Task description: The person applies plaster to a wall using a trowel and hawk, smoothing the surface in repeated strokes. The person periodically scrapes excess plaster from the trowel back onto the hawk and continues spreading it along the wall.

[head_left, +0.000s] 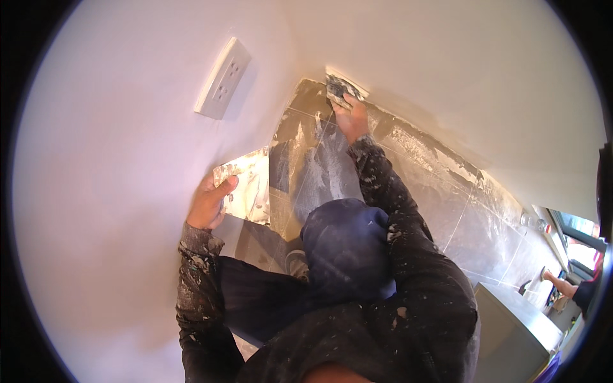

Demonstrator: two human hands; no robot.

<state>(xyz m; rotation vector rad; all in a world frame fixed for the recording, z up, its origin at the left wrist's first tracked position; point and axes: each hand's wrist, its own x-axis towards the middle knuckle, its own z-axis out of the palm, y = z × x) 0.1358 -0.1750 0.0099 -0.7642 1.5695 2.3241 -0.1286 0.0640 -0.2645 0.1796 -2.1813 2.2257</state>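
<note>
My left hand (208,201) grips a flat rectangular plastering plate (250,191) by its edge, thumb on top. The plate is pale and smeared with white filler, and it catches bright light. Stretched out ahead, my right hand (352,121) is closed round a putty knife (343,88) with a wide blade streaked white and dark. The blade lies at the foot of the far wall (460,76), close to the corner; whether it presses on the wall I cannot tell. Dark sleeves spotted with dried filler cover both forearms.
A white socket plate (223,80) sits on the left wall (115,191). Grey floor tiles (440,191) carry white smears along the wall. My knees (348,246) are bent beneath me. A pale box-like cabinet (511,325) stands at right, and another person's arm (560,284) shows beyond.
</note>
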